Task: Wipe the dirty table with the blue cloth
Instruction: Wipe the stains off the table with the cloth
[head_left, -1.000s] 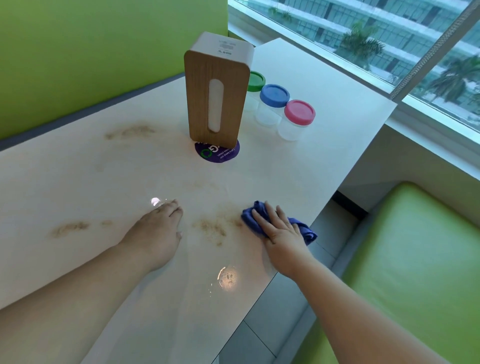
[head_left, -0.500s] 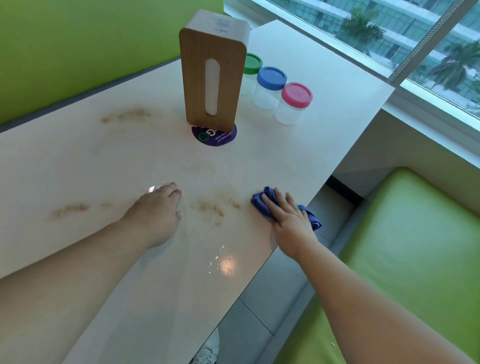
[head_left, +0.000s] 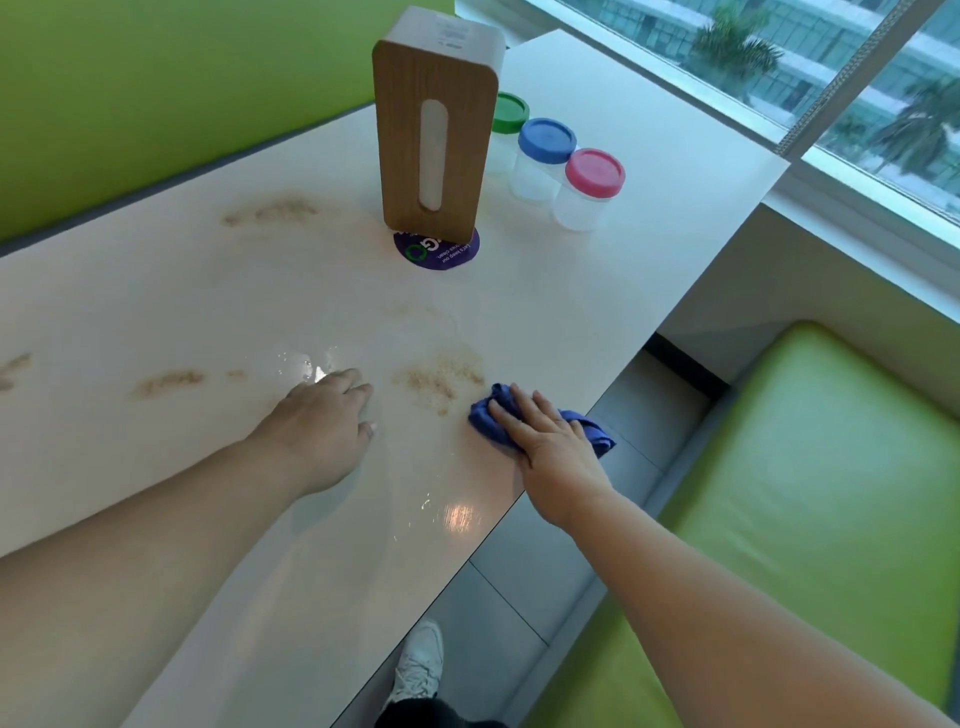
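Observation:
The white table (head_left: 623, 291) carries several brown dirt smears: one patch (head_left: 441, 376) between my hands, another (head_left: 169, 382) to the left, a third (head_left: 270, 210) further back. The crumpled blue cloth (head_left: 485, 415) lies near the table's right edge. My right hand (head_left: 550, 441) presses flat on it with straight fingers, just right of the middle patch. My left hand (head_left: 322, 423) rests palm down on the table, left of that patch, holding nothing.
A tall wooden tissue box (head_left: 434, 124) stands on a purple round sticker (head_left: 436, 249). Behind it are three clear jars with green (head_left: 509, 111), blue (head_left: 545, 140) and pink (head_left: 595, 171) lids. A green bench (head_left: 805, 467) lies right of the table; a window beyond.
The cloth under my right hand has stayed just right of the middle patch. My left hand has kept its place. The view has shifted.

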